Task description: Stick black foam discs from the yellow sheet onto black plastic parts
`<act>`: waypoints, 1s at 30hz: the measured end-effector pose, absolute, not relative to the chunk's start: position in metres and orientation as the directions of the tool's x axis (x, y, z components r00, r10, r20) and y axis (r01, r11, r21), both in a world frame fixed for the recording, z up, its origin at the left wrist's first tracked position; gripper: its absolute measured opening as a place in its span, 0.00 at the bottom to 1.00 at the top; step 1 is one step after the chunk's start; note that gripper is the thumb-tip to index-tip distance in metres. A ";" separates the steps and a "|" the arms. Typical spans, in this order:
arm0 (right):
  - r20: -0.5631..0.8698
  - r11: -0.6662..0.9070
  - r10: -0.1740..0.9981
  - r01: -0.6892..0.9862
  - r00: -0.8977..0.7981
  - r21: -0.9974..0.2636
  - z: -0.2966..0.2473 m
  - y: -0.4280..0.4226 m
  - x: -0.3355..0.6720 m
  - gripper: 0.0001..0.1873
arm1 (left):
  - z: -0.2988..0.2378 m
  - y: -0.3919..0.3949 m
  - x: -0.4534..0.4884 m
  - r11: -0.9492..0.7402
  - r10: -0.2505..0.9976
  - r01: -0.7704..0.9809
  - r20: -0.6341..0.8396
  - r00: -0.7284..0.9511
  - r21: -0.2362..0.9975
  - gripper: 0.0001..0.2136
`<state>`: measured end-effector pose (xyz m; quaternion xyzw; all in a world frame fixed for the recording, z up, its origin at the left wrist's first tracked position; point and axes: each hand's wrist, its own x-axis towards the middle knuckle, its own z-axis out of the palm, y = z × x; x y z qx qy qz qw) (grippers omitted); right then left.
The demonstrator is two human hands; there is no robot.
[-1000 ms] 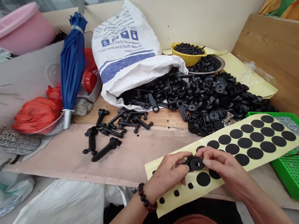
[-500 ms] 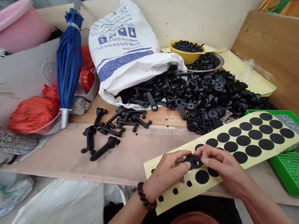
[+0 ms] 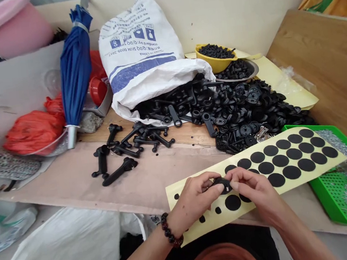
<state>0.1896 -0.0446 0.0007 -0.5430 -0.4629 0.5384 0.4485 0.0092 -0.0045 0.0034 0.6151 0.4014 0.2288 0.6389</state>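
Note:
A round black plastic part (image 3: pixel 221 185) is held up between my two hands, tilted, with a small shiny metal bit showing near its front. My left hand (image 3: pixel 193 196) pinches its left side between thumb and fingers. At the right edge, my right hand (image 3: pixel 253 187) has its thumb and fingertips closed on the part; whether they also hold something small is hidden. Beneath both hands lies a yellowish backing sheet (image 3: pixel 209 228) carrying rows of black round stickers (image 3: pixel 232 202). Some stickers are covered by my hands.
Black crank handles (image 3: pixel 120 171) lie at centre left. A white woven sack (image 3: pixel 142 46) spills more handles beside a heap of black discs (image 3: pixel 252 104). A green tray (image 3: pixel 328 200) of metal pins is at right, a blue umbrella (image 3: pixel 75 66) at left, a yellow bowl (image 3: pixel 216 64) behind.
The round black part has tilted, so its face shows less and the metal bit is turned forward. My left thumb has shifted across its front. The whole view has moved slightly.

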 end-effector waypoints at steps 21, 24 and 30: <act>-0.134 -0.133 0.990 -0.012 0.038 -0.991 0.010 -0.048 0.181 0.11 | 0.009 -0.025 0.006 -0.333 0.892 0.296 0.197 0.408 0.895 0.12; -0.172 -0.171 0.985 -0.050 0.027 -0.984 0.010 -0.047 0.179 0.12 | 0.009 -0.026 0.005 -0.302 0.898 0.269 0.178 0.403 0.915 0.12; -0.223 -0.221 0.975 -0.109 0.001 -0.969 0.007 -0.048 0.172 0.15 | 0.009 -0.027 0.003 -0.049 0.901 0.106 -0.002 0.434 0.993 0.12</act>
